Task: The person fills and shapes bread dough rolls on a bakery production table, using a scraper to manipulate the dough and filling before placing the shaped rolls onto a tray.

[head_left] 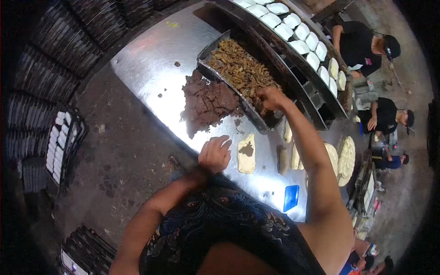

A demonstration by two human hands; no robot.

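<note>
Observed: the bare left hand point(214, 153) rests palm down on the shiny steel table point(156, 64), fingers loosely bent, with nothing in its grasp. It lies just beside the left edge of the flat, pale oblong dough piece point(246, 160), which carries a dark dab of filling. The dough's long axis runs away from the person, roughly parallel to the left hand's fingers. This hand is much the nearer of the two.

Beyond the dough piece and a little left of it sits a loose mound of dark brown paste point(208, 103).

Beyond the dough piece and to its right, the right hand point(270, 97) reaches into the long dark metal tray point(211, 44) of shredded tan filling point(238, 64). Its fingers are turned down and bunched; whether they hold any filling cannot be told. This hand is well apart from the dough.
</note>
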